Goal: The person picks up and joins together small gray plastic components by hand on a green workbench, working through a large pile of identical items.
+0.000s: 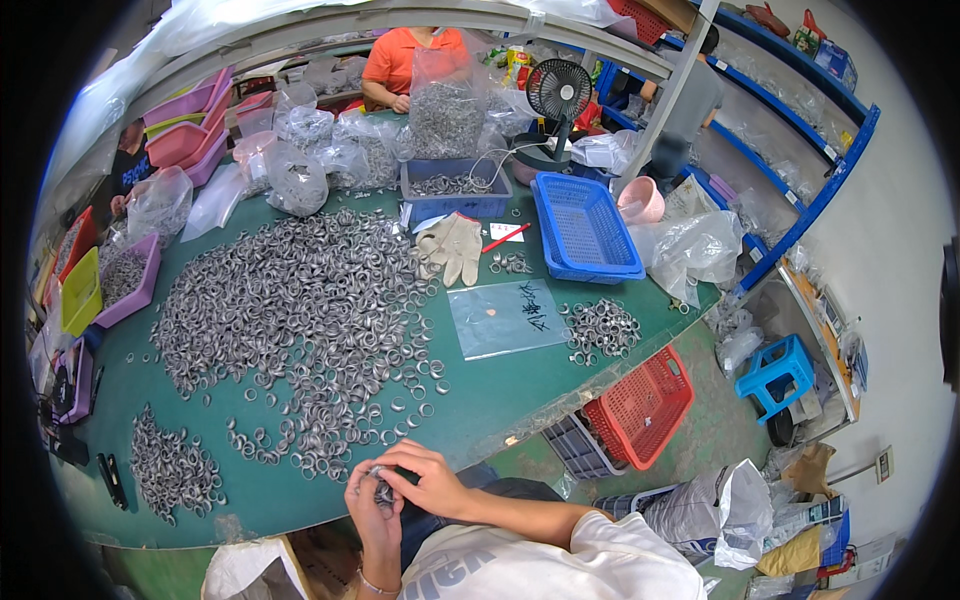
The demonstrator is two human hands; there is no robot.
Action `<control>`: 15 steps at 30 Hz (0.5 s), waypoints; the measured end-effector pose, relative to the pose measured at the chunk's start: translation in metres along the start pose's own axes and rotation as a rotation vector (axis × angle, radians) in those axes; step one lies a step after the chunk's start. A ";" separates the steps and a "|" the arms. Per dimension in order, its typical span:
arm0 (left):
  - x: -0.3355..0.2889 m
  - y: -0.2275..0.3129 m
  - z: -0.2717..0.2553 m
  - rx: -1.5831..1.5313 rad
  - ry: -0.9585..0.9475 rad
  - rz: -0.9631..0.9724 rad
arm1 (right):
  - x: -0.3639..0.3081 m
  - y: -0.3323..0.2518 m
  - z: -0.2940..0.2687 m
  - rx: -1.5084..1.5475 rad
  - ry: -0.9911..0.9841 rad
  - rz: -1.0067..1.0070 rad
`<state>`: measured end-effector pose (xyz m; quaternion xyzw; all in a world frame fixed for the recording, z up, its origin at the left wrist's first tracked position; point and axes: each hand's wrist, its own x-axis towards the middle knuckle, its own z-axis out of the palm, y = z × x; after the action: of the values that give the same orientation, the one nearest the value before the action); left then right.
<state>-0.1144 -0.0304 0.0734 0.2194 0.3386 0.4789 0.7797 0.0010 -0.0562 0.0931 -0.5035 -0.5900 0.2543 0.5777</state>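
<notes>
At the table's near edge my two hands are close together around a few grey metal rings (pixel 383 489). My left hand (pixel 368 510) curls round them from the left, a bracelet on its wrist. My right hand (pixel 430 482) pinches at the same rings with its fingertips; how many rings there are is hidden by the fingers. Just beyond the hands spreads a large heap of grey metal rings (pixel 300 290) on the green table (pixel 475 405). A smaller heap of rings (pixel 175 465) lies to the left, and another pile (pixel 602 328) to the right.
A printed clear bag (pixel 508 318), a work glove (pixel 455 248) and a red pen (pixel 506 238) lie mid-table. Behind are a blue basket (pixel 585 228), a ring-filled bin (pixel 455 203) and a fan (pixel 558 92). A person in orange (pixel 415 60) sits opposite. A red crate (pixel 645 410) stands below the right edge.
</notes>
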 end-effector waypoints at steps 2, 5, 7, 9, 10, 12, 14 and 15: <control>-0.002 0.002 0.003 -0.016 -0.014 0.008 | 0.000 0.001 0.000 0.011 0.005 0.020; -0.006 0.005 0.010 -0.067 -0.026 0.023 | 0.000 0.002 -0.002 0.026 -0.003 0.071; -0.006 0.004 0.007 -0.047 -0.035 0.035 | 0.001 0.000 -0.002 0.037 -0.004 0.075; -0.002 0.000 0.000 0.036 -0.053 0.040 | 0.001 0.000 -0.002 -0.015 0.017 0.077; -0.002 -0.002 -0.001 0.093 -0.029 0.043 | 0.000 0.000 -0.002 -0.042 0.029 0.078; -0.002 -0.004 0.000 0.208 0.018 0.048 | -0.003 0.004 0.000 0.012 0.024 0.172; -0.005 -0.001 0.002 0.228 -0.003 0.037 | -0.004 0.009 0.001 0.029 0.008 0.189; -0.005 0.001 0.002 0.238 -0.014 0.032 | -0.004 0.010 0.001 0.020 -0.005 0.160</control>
<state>-0.1149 -0.0351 0.0771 0.3189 0.3842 0.4461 0.7428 0.0027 -0.0560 0.0819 -0.5426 -0.5470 0.3066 0.5590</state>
